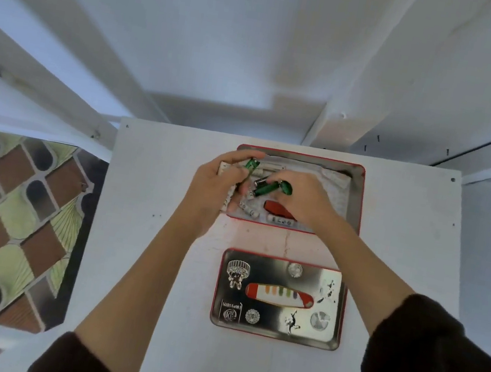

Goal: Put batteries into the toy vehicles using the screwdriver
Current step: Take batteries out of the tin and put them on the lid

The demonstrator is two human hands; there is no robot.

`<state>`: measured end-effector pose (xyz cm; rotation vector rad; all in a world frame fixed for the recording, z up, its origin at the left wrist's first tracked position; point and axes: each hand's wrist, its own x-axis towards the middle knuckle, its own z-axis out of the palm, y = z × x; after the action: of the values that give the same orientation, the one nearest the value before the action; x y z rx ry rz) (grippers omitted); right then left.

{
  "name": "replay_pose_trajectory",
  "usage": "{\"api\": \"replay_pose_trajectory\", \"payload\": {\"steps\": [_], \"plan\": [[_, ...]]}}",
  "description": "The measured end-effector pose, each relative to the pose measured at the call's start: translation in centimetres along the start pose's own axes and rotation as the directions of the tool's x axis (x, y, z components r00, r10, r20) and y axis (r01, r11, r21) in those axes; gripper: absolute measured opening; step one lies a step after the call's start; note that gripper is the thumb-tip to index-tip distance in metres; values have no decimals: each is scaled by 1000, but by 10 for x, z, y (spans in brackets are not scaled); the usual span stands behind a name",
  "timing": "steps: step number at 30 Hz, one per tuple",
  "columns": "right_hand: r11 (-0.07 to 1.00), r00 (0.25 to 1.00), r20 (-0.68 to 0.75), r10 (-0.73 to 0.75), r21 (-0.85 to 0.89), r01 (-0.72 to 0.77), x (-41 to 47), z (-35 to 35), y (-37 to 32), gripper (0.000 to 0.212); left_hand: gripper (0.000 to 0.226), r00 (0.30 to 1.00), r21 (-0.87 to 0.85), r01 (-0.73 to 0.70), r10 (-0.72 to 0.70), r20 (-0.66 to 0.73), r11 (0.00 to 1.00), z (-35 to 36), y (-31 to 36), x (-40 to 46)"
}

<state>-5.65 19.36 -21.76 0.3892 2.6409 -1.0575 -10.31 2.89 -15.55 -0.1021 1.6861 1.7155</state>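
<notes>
An open metal tin (355, 184) with a red rim sits at the far side of the white table. Both my hands reach into it. My left hand (215, 186) holds a green battery (251, 165) between thumb and fingers. My right hand (306, 200) pinches another green battery (266, 188) beside a green object (286, 187). Several white batteries (280, 221) lie on the tin's floor. A red object (276, 208) lies partly under my right hand. I cannot pick out a toy vehicle or a screwdriver for certain.
The tin's lid (279, 299) lies flat nearer to me, silver with a red rim and printed pictures. The white table (144, 266) ends at the left, where a patterned tiled floor (6, 228) shows. White walls stand behind.
</notes>
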Motion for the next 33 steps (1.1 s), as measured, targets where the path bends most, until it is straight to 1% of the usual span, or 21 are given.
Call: {"api": "replay_pose_trajectory", "payload": {"steps": [2,5,7,9,10,11,13,14,15,16,17,18,20,21,24,26,28,30,31,32,33], "plan": [[987,1000,6,-25,-159,26,8,9,-2,26,24,1000,-86,7,-9,-22,996,-4,-3,0],[900,996,51,-69,-427,84,11,14,-2,28,13,1000,-151,-9,7,-9,988,-8,-10,1],[848,994,84,-63,-521,97,11,13,-1,27,11,1000,-183,-4,3,-8,983,-5,-11,1],[848,996,82,-44,-523,80,8,8,0,26,13,1000,-186,1,-3,-11,983,0,-10,4],[883,998,53,-30,-467,51,6,4,2,26,13,1000,-158,7,-9,-15,987,3,-10,6],[931,1000,-6,-8,-365,5,2,-1,3,25,14,1000,-115,9,-11,-14,993,6,-11,9],[990,982,-130,134,-22,-138,-7,-15,6,19,15,1000,24,-7,6,13,1000,14,-16,16],[959,961,-148,235,195,-205,-13,-23,6,16,16,999,121,-21,15,47,992,20,-19,21],[881,938,-128,321,405,-246,-19,-32,7,14,18,996,239,-45,24,89,970,28,-23,27],[786,922,-100,373,562,-257,-24,-41,7,12,20,989,371,-81,28,144,925,37,-27,34],[703,913,-81,399,667,-248,-29,-48,7,10,21,978,502,-128,24,208,855,45,-33,41],[629,909,-70,411,743,-228,-33,-54,8,9,17,963,619,-181,10,269,764,53,-40,47],[520,905,-56,423,832,-192,-38,-61,10,9,9,940,766,-264,-21,341,586,67,-50,59],[490,906,-55,420,854,-176,-40,-63,11,10,14,933,809,-297,-24,358,506,73,-53,63],[431,912,-52,407,891,-142,-45,-65,16,12,25,915,871,-397,45,402,291,91,-58,72],[390,911,-45,410,912,-130,-48,-66,18,12,28,910,889,-414,70,408,197,98,-63,74],[354,914,-34,405,927,-122,-51,-67,19,12,30,908,891,-418,66,413,177,99,-68,76],[309,918,-15,395,944,-118,-53,-68,19,12,30,904,878,-425,64,422,217,97,-70,78],[285,921,-7,388,952,-113,-53,-69,19,12,28,907,867,-418,65,417,270,95,-68,77],[262,925,-2,379,959,-105,-53,-69,19,12,24,916,849,-393,73,394,354,92,-65,75],[239,929,5,370,966,-100,-52,-69,18,12,19,934,815,-343,82,347,467,88,-59,71]]}}
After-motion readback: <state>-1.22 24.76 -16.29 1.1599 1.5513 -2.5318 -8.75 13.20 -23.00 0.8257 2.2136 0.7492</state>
